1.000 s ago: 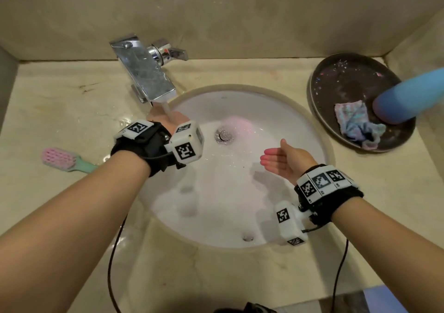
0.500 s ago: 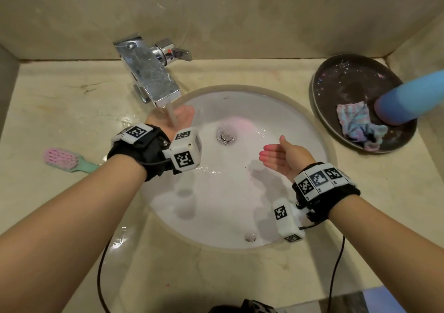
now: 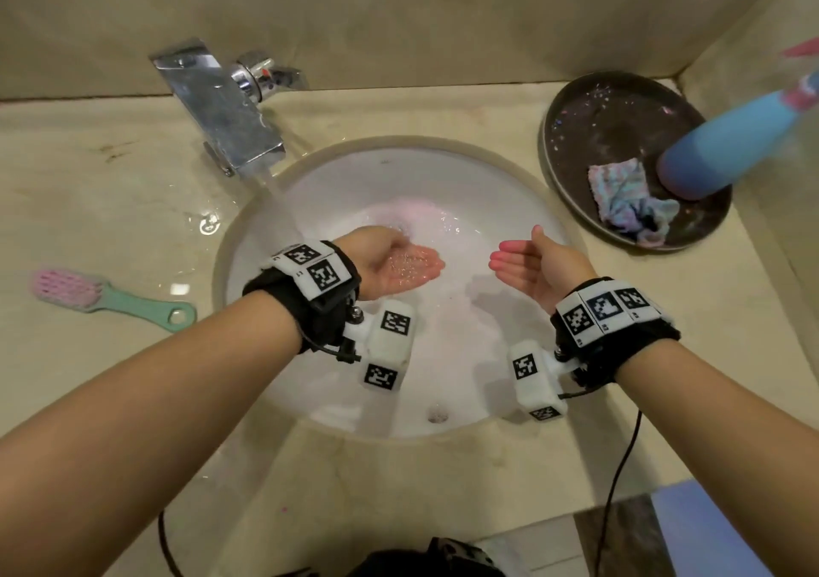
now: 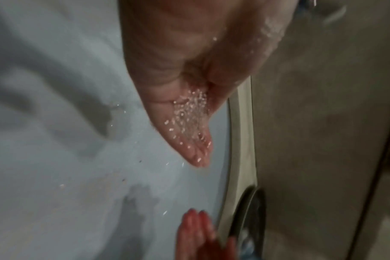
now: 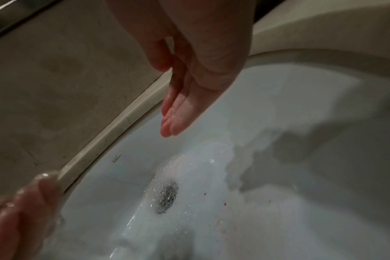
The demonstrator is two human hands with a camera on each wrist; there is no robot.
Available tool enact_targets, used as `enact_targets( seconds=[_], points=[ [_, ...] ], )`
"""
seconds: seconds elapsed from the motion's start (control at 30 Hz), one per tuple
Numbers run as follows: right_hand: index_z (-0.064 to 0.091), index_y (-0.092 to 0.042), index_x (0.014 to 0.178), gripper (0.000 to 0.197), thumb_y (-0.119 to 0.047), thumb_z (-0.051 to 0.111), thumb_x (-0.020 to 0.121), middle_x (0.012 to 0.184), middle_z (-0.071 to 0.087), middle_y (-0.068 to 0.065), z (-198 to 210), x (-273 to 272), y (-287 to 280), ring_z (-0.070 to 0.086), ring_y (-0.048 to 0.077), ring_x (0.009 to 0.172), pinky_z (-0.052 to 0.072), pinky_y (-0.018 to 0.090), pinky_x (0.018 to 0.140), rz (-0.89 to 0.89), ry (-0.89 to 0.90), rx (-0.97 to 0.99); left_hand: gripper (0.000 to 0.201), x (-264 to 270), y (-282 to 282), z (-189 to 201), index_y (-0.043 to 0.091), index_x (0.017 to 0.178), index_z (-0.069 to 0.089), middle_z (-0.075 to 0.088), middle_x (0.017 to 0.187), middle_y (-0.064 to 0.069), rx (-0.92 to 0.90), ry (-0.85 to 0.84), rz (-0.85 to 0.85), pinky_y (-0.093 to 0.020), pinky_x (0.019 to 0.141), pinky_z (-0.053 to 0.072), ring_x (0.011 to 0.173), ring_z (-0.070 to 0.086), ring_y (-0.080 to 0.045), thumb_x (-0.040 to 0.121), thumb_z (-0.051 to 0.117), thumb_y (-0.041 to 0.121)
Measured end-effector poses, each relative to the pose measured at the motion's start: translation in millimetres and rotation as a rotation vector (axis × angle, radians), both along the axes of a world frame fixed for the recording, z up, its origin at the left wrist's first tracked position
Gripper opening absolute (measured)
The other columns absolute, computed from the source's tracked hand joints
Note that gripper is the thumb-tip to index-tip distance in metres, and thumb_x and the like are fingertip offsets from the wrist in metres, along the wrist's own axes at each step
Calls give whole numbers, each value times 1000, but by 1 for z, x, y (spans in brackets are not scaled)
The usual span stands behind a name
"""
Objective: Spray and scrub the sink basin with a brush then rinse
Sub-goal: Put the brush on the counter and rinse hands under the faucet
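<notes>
The white round sink basin [image 3: 447,372] sits in a beige counter, wet around its drain [image 5: 167,197]. Water runs from the chrome tap [image 3: 226,115] into the basin. My left hand [image 3: 399,266] hovers palm up over the middle of the basin, fingers straight, with water glinting in the palm [image 4: 189,119]. My right hand [image 3: 527,266] is held just to its right, also palm up with fingers straight [image 5: 178,112], holding nothing. The scrub brush [image 3: 106,299], pink bristles on a green handle, lies on the counter left of the basin. The blue spray bottle [image 3: 727,146] stands at the right.
A dark round tray [image 3: 611,119] at the back right holds the bottle and a crumpled pastel cloth [image 3: 629,199]. Puddles lie on the counter [image 3: 111,204] left of the tap. Walls close in behind and on the right.
My left hand has left the stream under the tap, come to the middle of the basin and turned palm up with water in it. The right hand has barely shifted.
</notes>
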State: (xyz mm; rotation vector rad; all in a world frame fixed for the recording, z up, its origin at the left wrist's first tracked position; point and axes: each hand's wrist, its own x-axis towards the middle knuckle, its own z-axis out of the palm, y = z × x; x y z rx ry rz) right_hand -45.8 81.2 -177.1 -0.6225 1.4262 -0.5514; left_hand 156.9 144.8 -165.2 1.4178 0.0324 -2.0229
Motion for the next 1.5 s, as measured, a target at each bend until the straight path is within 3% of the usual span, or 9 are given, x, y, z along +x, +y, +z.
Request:
enact_targets(
  seconds=[0.13,0.23,0.3,0.47,0.57,0.67,0.9,1.23,1.5],
  points=[
    [58,-3,80,50,-36,28,103,70,68,11,1,-11,1,68,13,53,57,23,58,-1,24,-13,40,-28,5,-9,-1,99,57,64,107,-15,31,-172,-332,-31,80,52,100,62,-27,104,26,23],
    [59,-4,80,49,-36,29,102,80,64,13,0,-16,3,67,15,59,57,24,61,13,38,-7,41,-21,9,-20,-4,115,56,58,126,-17,49,-287,-264,-34,91,44,117,56,-30,104,28,24],
    [59,-3,80,49,-36,29,102,81,64,13,-1,-17,4,67,16,63,56,26,65,18,39,-4,44,-7,11,-28,-6,124,52,55,129,-19,64,-317,-117,-34,92,43,103,61,-30,104,26,24],
    [59,-3,82,49,-36,29,102,83,64,13,-3,-14,6,65,20,73,56,26,67,36,41,10,40,46,20,-38,-1,102,56,62,101,-15,49,-247,421,-30,80,48,83,62,-23,103,21,19],
    [59,-3,82,49,-36,29,102,83,64,13,-3,-13,6,65,20,73,56,25,63,38,33,16,8,76,24,-43,4,73,48,52,65,-5,-48,-66,785,-23,61,50,56,55,-17,80,46,3],
    [59,-3,81,50,-36,29,102,82,65,13,-4,-13,7,67,17,67,57,24,61,37,26,20,11,90,29,-40,8,67,47,43,59,-1,-139,35,904,-21,57,52,53,50,-15,69,58,9],
    [59,-3,82,50,-36,29,102,84,65,13,-2,-20,12,65,20,75,57,24,62,31,12,9,39,72,29,-24,5,65,58,56,48,0,-51,-165,461,-13,39,45,37,54,-5,99,38,7],
    [59,-3,82,49,-36,29,102,84,65,13,-2,-32,23,65,20,75,56,26,67,19,5,2,36,-31,50,-38,4,85,56,68,73,-10,39,-336,-684,-24,54,55,51,67,-15,103,33,26],
    [59,-3,81,49,-36,29,102,84,64,13,-3,-35,28,64,20,76,55,27,70,4,31,14,33,-8,36,-38,8,84,53,61,83,-7,-25,-424,-466,-30,71,48,71,62,-18,103,33,27]
  ],
)
